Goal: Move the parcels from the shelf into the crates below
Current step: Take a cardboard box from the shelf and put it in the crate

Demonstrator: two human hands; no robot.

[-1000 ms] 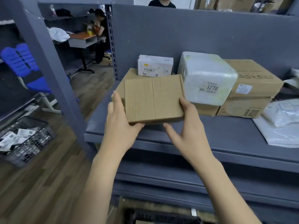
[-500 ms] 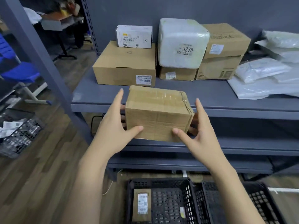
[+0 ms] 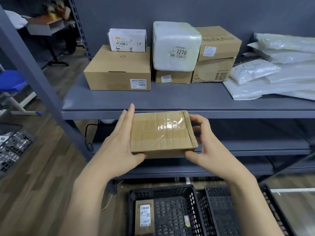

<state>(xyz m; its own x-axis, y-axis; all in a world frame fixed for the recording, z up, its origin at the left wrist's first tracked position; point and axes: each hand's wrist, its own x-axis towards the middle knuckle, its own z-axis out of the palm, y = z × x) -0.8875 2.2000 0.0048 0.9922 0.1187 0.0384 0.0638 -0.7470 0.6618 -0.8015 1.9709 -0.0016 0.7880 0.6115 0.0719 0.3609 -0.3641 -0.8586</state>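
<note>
A flat taped cardboard parcel [image 3: 162,132] is in the air in front of the shelf edge, held between both hands. My left hand [image 3: 119,145] grips its left side, thumb under the near edge. My right hand [image 3: 206,147] holds its right side with curled fingers. On the grey shelf [image 3: 187,101] stand a large brown box [image 3: 119,70] with a white box [image 3: 127,40] on top, a white wrapped parcel [image 3: 175,46] and stacked brown boxes [image 3: 216,55]. Two black crates [image 3: 162,193] [image 3: 219,201] sit on the floor below; the left one holds a small labelled parcel [image 3: 144,217].
White plastic mailer bags [image 3: 276,77] are piled at the shelf's right end. A grey upright post [image 3: 34,68] runs down the left. Another black crate [image 3: 13,149] sits on the wooden floor at left, near a blue chair [image 3: 10,80]. Lower shelf rails cross behind the parcel.
The parcel has come off the shelf and down in front of its edge, tipping flat with its taped top up. Both hands moved with it, and the view tilted down onto the crates.
</note>
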